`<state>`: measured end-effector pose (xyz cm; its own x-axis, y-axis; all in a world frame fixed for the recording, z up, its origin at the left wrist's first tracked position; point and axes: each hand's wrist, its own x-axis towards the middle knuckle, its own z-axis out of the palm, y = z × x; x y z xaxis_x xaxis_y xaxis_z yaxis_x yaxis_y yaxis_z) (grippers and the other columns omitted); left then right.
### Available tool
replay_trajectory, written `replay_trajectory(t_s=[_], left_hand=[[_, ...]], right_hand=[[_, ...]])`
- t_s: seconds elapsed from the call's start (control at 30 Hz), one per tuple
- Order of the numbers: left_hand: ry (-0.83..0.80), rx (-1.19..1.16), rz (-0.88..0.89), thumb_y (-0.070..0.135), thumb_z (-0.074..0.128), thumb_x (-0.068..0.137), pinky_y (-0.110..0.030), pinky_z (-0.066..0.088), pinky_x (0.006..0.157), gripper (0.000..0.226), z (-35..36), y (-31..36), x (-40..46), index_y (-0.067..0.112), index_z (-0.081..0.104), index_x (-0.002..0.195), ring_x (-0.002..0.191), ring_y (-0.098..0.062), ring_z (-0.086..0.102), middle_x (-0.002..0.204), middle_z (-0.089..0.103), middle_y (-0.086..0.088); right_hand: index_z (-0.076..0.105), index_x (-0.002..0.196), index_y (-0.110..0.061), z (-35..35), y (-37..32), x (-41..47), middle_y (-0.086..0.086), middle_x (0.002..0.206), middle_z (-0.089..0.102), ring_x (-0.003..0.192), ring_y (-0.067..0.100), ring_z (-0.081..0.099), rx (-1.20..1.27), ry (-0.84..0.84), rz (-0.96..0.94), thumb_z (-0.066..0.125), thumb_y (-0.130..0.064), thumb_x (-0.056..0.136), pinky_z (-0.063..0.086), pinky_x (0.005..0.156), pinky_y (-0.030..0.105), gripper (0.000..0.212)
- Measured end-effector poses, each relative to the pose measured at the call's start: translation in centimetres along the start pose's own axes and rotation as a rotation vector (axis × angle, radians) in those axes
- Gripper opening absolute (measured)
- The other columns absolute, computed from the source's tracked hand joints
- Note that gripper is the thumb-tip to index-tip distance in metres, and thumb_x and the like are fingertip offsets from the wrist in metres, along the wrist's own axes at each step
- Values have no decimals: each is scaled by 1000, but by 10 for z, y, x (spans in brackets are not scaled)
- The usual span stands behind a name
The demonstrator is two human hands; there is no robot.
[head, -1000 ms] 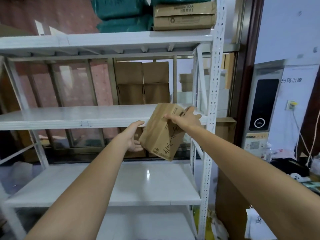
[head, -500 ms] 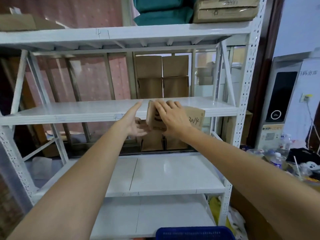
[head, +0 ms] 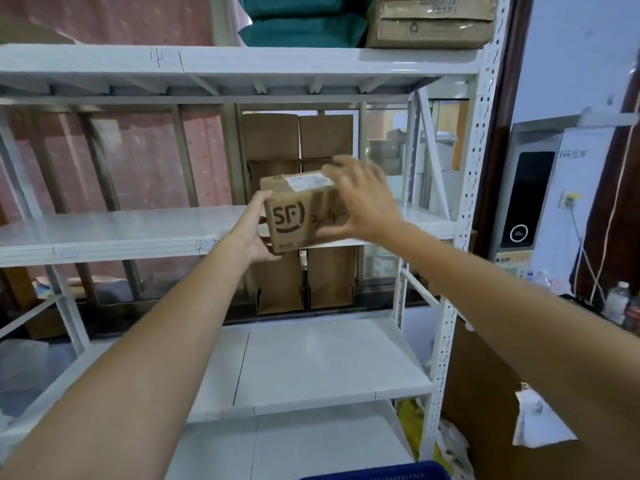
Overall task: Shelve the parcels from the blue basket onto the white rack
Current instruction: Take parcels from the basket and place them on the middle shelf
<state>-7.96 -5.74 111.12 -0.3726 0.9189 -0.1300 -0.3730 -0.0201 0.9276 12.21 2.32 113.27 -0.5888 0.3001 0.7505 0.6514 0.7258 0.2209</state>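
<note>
A brown cardboard parcel (head: pixel 294 211) printed "SF" rests at the front edge of the white rack's (head: pixel 104 233) middle shelf, right of centre. My left hand (head: pixel 256 233) holds its lower left corner from below and the side. My right hand (head: pixel 360 202), blurred, lies against its right face with fingers spread. Only the rim of the blue basket (head: pixel 377 472) shows at the bottom edge.
The top shelf carries green soft parcels (head: pixel 304 26) and a taped brown box (head: pixel 429 22). Stacked cartons (head: pixel 301 143) stand behind the rack. A large cardboard sheet (head: pixel 491 393) leans to the right of the rack post. A scanner terminal (head: pixel 530 199) stands against the right wall.
The parcel has been turned from tilted to upright with its "SF" face toward me and set on the middle shelf's edge. My right hand has slid from its front to its right side.
</note>
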Motion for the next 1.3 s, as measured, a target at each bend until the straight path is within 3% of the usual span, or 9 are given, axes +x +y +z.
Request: replay_trajectory(t_s=[0.1, 0.2, 0.3, 0.4, 0.5, 0.63, 0.73, 0.9, 1.3], left_hand=[[-15, -35, 39, 55, 71, 60, -50, 54, 76, 56, 12, 15, 31, 21, 57, 103, 102, -36, 59, 114, 62, -17], [-46, -29, 54, 55, 70, 62, -50, 54, 77, 53, 37, 21, 66, 22, 59, 101, 102, -36, 60, 114, 62, -18], [-33, 47, 109, 59, 67, 64, -49, 56, 74, 56, 69, 25, 103, 26, 59, 109, 103, -35, 59, 115, 61, -15], [52, 160, 163, 70, 61, 65, -42, 58, 70, 55, 93, 24, 141, 30, 63, 102, 102, -28, 60, 111, 64, -9], [146, 253, 217, 80, 50, 69, -40, 51, 89, 55, 105, 10, 176, 31, 62, 91, 104, -21, 57, 105, 63, -1], [188, 250, 183, 80, 40, 77, -35, 49, 71, 56, 104, -14, 211, 29, 60, 87, 91, -17, 56, 92, 61, 2], [195, 254, 164, 80, 34, 79, -39, 49, 77, 56, 99, -24, 229, 32, 62, 86, 87, -16, 56, 90, 61, 2], [189, 278, 160, 79, 31, 81, -38, 49, 67, 55, 98, -30, 246, 33, 61, 85, 90, -19, 57, 91, 63, 1], [200, 276, 153, 78, 29, 82, -42, 51, 75, 62, 97, -31, 246, 27, 61, 96, 101, -26, 56, 103, 62, -6]], right_hand=[[30, 147, -20, 5, 67, 11, 9, 148, 40, 135, 28, 39, 333, -124, 370, 69, -79, 57, 37, 111, 47, 115], [43, 133, -16, 31, 113, 19, -3, 116, 62, 108, 18, 58, 874, -306, 522, 80, -49, 71, 50, 67, 15, 79], [45, 127, -14, 69, 146, 27, -5, 105, 61, 104, 19, 60, 1018, -255, 593, 77, -32, 81, 53, 79, 20, 58], [43, 132, -13, 104, 177, 32, -2, 111, 58, 106, 17, 56, 1003, -215, 599, 72, -31, 86, 47, 88, 26, 58], [43, 130, -14, 141, 198, 32, -4, 110, 59, 104, 17, 57, 952, -251, 582, 70, -36, 87, 47, 83, 26, 56], [43, 130, -14, 184, 207, 26, 0, 116, 64, 107, 20, 62, 905, -288, 584, 67, -42, 87, 53, 94, 37, 56], [43, 129, -14, 204, 208, 21, 4, 123, 64, 111, 23, 60, 869, -321, 596, 66, -43, 88, 51, 91, 34, 55], [41, 131, -12, 219, 211, 19, 8, 131, 60, 117, 28, 58, 855, -323, 611, 62, -39, 92, 49, 95, 38, 51], [37, 136, -11, 214, 210, 14, 8, 133, 59, 119, 28, 57, 841, -347, 595, 57, -39, 95, 47, 91, 34, 53]])
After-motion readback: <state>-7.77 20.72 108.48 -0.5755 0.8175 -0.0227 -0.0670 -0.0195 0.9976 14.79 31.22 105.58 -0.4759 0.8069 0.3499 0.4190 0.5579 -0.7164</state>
